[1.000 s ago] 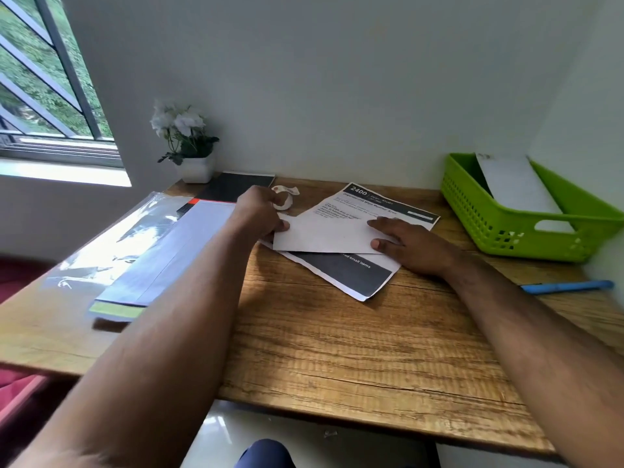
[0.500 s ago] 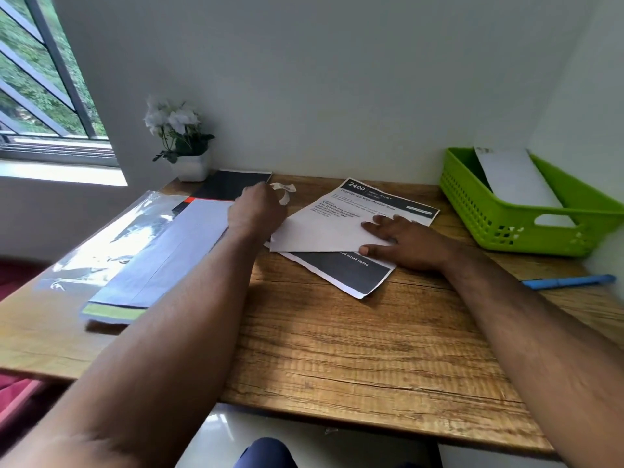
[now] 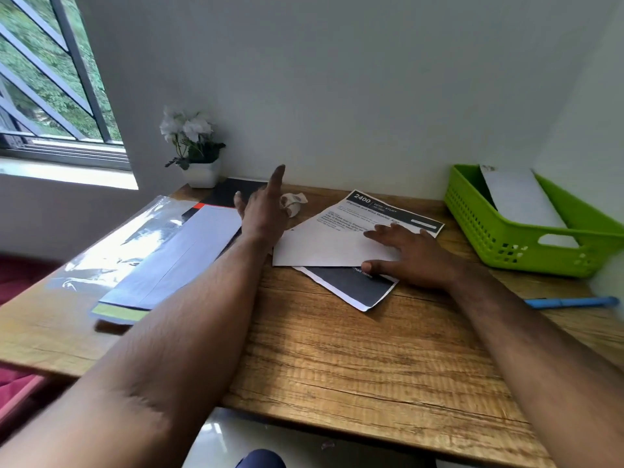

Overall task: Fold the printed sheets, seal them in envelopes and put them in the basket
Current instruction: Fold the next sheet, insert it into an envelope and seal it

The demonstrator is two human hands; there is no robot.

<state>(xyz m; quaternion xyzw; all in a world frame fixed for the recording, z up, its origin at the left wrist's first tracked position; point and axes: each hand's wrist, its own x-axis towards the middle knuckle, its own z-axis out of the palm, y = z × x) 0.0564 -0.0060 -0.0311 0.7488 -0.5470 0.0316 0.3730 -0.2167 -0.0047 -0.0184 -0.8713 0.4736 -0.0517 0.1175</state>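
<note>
A white envelope lies on top of a printed sheet with black bands, at the back middle of the wooden desk. My right hand lies flat with spread fingers on the envelope's right end, pinning it. My left hand is lifted just off the envelope's left end, fingers apart, one finger pointing up, holding nothing. A green basket at the back right holds one white envelope.
A stack of envelopes on a clear plastic sleeve lies at the left. A crumpled paper strip, a black notebook and a white flower pot sit at the back. A blue pen lies at the right edge.
My left hand has lifted off the envelope's left end and opened its fingers. My right hand stayed pressed on the envelope.
</note>
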